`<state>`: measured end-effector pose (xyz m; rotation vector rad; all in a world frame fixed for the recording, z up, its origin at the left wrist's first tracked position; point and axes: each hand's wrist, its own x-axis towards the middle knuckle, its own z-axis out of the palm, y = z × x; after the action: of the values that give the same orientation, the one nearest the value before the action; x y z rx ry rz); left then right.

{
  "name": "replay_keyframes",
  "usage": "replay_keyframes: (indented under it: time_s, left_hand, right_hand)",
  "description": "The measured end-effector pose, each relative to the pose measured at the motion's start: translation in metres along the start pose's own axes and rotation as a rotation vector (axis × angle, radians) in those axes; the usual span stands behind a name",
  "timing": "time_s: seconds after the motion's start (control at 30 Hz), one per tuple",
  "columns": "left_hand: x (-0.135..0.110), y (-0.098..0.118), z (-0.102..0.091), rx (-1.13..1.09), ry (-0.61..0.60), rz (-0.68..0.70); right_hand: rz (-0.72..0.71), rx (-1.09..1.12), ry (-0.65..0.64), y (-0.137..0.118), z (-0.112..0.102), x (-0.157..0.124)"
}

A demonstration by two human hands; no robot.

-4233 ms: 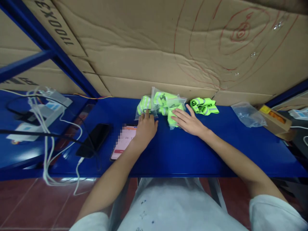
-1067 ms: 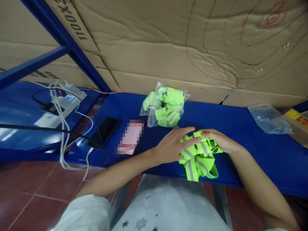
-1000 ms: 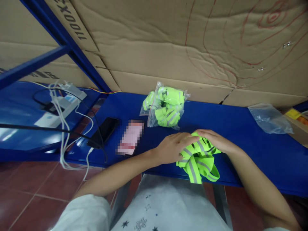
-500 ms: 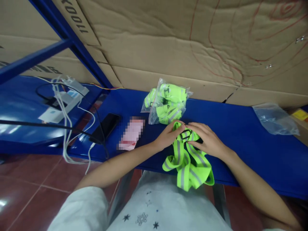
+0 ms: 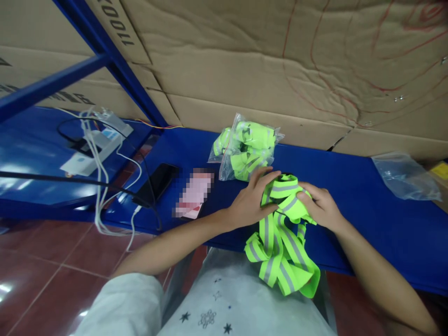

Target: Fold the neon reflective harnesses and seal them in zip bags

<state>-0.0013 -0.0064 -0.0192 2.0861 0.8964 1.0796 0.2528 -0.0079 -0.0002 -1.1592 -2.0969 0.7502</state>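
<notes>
Two hands in play, one left hand (image 5: 249,200) and one right hand (image 5: 322,206), and it's a single loose green strap bundle (image 5: 285,233) between the pair! Over to the filled clear bags (image 5: 242,161), and that's at least two, overlapping so closely the exact figure can't be called. Phones now, and we have two: one black phone (image 5: 157,183), one pink-screened phone (image 5: 195,192)! On the far right, one flat clear bag (image 5: 406,175) and one box (image 5: 441,171), cut by the edge. White cables (image 5: 95,154)? Several, too tangled to count! Black cables (image 5: 52,178), at least two, and one blue table (image 5: 371,205) under both phones
</notes>
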Motion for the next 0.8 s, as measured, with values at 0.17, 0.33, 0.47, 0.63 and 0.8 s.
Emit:
replay_keyframes:
  time_s: [0.17,0.33,0.47,0.63,0.8]
  left_hand:
    - [-0.003,-0.002,-0.003,0.112,-0.124,0.215]
    - [0.001,-0.006,-0.009,0.231,-0.101,0.440]
    - [0.002,-0.003,-0.010,0.281,-0.210,0.439]
    - [0.005,0.000,-0.008,0.042,-0.129,-0.113]
    - [0.011,-0.003,-0.007,-0.194,0.007,-0.260]
  right_hand:
    - [0.136,0.250,-0.227,-0.004,0.008,0.005]
    - [0.216,0.257,-0.316,-0.001,0.005,0.006]
    - [0.144,0.146,-0.459,-0.003,-0.001,0.004]
    - [-0.052,0.134,-0.238,-0.006,-0.007,0.002]
    - [-0.160,-0.160,-0.125,-0.006,0.001,0.003]
